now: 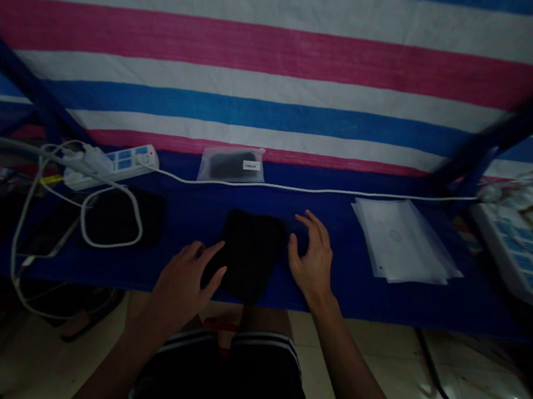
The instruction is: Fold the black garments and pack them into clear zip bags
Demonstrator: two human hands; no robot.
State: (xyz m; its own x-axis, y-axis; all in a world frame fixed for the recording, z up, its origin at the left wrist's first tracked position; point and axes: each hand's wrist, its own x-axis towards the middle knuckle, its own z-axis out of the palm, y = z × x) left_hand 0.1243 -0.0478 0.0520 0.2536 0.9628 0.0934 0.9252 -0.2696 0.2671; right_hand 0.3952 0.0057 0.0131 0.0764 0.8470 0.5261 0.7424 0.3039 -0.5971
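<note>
A person's two bare hands are framing a black cloth-like item [254, 251], which is lying at the near edge of a blue worktop [195, 205], just above the person's lap. The left hand [185, 281] is reaching in at the item's 8 o'clock, thumb and forefinger parted over its edge — whether they are touching it, one cannot tell. The right hand [312, 257] is hovering at 3 o'clock, its fingers loosely spread and holding nothing, just beside the item but apart from it.

Reading the clock from that item, a clear bag [234, 165] with a dark content and a white label is lying at 11 o'clock, while a stack of translucent sleeves [395, 237] is spreading toward 3 o'clock, with a right-hand power strip [530, 258] sitting beyond it. A left-hand power strip [117, 166] is showing a red light at 10 o'clock. At 9 o'clock a white cable [139, 233] is looping over a dark object [155, 215]. Behind the worktop, a striped sheet [289, 55] — blue, white and pink — is hanging at 12 o'clock.
</note>
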